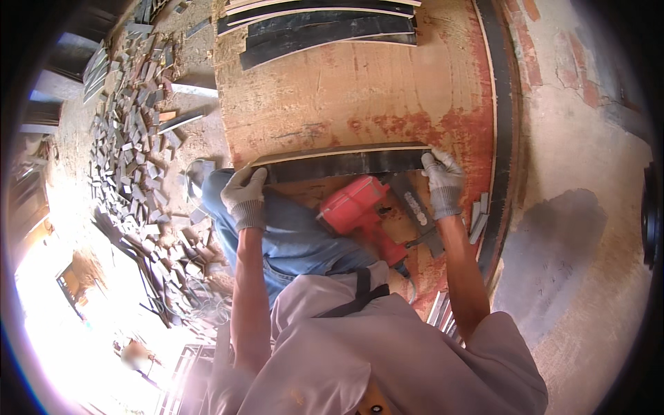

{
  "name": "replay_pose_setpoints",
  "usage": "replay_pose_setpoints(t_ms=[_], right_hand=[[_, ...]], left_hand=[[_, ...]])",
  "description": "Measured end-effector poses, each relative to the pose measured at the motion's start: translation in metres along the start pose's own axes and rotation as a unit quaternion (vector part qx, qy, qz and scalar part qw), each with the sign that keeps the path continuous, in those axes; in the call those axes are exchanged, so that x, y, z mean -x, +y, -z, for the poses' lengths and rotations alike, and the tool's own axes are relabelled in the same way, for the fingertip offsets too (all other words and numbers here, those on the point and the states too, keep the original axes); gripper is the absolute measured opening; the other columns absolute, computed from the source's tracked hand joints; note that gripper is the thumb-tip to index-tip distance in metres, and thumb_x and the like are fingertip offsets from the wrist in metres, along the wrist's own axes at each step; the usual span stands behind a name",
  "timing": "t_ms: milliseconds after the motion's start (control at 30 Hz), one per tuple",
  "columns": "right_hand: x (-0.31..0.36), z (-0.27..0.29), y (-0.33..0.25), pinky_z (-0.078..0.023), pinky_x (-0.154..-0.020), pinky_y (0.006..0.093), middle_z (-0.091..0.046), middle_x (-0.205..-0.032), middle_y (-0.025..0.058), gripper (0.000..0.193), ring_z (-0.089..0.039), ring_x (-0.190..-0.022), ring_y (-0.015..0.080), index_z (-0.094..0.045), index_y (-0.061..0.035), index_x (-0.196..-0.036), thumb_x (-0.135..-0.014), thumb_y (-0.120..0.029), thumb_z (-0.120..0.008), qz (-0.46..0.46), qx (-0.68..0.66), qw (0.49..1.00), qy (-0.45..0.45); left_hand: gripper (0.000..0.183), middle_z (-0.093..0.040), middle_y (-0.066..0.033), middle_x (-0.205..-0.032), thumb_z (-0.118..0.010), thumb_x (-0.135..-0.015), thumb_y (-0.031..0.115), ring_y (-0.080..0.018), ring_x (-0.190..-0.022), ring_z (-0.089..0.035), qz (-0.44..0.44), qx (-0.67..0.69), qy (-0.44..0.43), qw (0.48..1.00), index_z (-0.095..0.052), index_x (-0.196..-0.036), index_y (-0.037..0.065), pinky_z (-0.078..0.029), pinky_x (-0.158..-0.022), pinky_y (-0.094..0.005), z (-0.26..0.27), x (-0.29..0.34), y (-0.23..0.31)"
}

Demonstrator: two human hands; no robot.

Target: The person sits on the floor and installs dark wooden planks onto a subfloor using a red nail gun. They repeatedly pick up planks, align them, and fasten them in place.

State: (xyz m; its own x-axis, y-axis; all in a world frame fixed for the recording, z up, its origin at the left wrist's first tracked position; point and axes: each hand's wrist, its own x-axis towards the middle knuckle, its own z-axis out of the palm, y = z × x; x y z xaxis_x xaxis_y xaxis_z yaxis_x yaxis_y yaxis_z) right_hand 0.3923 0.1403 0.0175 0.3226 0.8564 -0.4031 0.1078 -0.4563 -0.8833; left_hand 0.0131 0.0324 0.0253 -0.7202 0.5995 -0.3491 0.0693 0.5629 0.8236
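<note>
A long dark board strip with a pale wooden edge lies crosswise in front of me, over the wooden work surface. At its left end, my gloved left hand grips it with the fingers closed. My gloved right hand is closed round the opposite end. Just below the strip, a red nail gun with a black magazine lies on its side between my leg and my right forearm. Its hose runs down toward my body.
Several dark strips are stacked on the wooden work surface at the far side. A long dark edge strip borders it on the right. Many small offcuts are heaped on the left. Short grey pieces lie beside my right forearm.
</note>
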Motion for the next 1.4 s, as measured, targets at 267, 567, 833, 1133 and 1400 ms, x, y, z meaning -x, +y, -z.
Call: replay_pose_setpoints(t_ms=[267, 567, 833, 1133, 1400], right_hand=[[-0.002, 0.002, -0.006, -0.06, -0.061, 0.0255, -0.075, -0.097, 0.0065, 0.026, -0.068, -0.075, 0.011, -0.074, -0.0009, -0.114, -0.089, -0.007, -0.076, -0.03, 0.046, 0.998, -0.007], [0.0, 0.002, -0.005, -0.052, -0.056, 0.0226, -0.072, -0.087, 0.0035, 0.025, -0.062, -0.066, 0.0076, -0.073, 0.0, -0.113, -0.089, -0.005, -0.076, -0.025, 0.045, 0.999, -0.003], [0.002, -0.003, -0.011, -0.037, -0.047, 0.0212, -0.064, -0.073, -0.0024, 0.018, -0.051, -0.058, 0.0035, -0.073, -0.0014, -0.105, -0.088, -0.006, -0.079, 0.012, -0.023, 0.998, -0.049], [-0.007, -0.007, -0.008, -0.057, -0.069, 0.0267, -0.074, -0.086, 0.0084, 0.016, -0.068, -0.074, 0.0121, -0.072, 0.0044, -0.093, -0.081, 0.0, -0.082, -0.028, 0.007, 1.0, 0.0], [-0.001, -0.008, -0.018, -0.048, -0.055, 0.0214, -0.071, -0.078, 0.005, 0.02, -0.062, -0.063, 0.0073, -0.073, 0.0037, -0.095, -0.081, -0.007, -0.084, -0.022, -0.016, 1.0, -0.005]], left_hand=[[0.033, -0.076, -0.0095, -0.09, -0.083, -0.08, 0.013, -0.0123, -0.08, -0.068, 0.019, -0.021, -0.006, 1.0, -0.075, -0.107, -0.005, -0.055, -0.075, -0.0259, 0.0, -0.002, 0.006], [0.032, -0.076, -0.01, -0.091, -0.083, -0.08, 0.012, -0.0124, -0.078, -0.068, 0.024, -0.018, -0.005, 1.0, -0.075, -0.107, -0.005, -0.054, -0.073, -0.0258, 0.002, -0.006, -0.001], [0.03, -0.076, -0.0119, -0.09, -0.081, -0.081, 0.016, -0.0178, -0.078, -0.07, 0.009, -0.09, -0.013, 0.996, -0.076, -0.103, -0.003, -0.055, -0.074, -0.029, 0.003, -0.01, 0.003], [0.033, -0.072, -0.0103, -0.11, -0.069, -0.077, 0.015, -0.0317, -0.109, -0.064, -0.387, -0.259, -0.112, 0.878, -0.074, -0.109, 0.011, -0.036, -0.113, -0.0515, -0.076, 0.028, 0.054], [0.021, -0.073, -0.0078, -0.091, -0.075, -0.074, 0.028, -0.0317, -0.092, -0.065, -0.265, -0.223, -0.223, 0.911, -0.078, -0.088, 0.013, -0.047, -0.092, -0.0436, -0.122, 0.041, 0.07]])
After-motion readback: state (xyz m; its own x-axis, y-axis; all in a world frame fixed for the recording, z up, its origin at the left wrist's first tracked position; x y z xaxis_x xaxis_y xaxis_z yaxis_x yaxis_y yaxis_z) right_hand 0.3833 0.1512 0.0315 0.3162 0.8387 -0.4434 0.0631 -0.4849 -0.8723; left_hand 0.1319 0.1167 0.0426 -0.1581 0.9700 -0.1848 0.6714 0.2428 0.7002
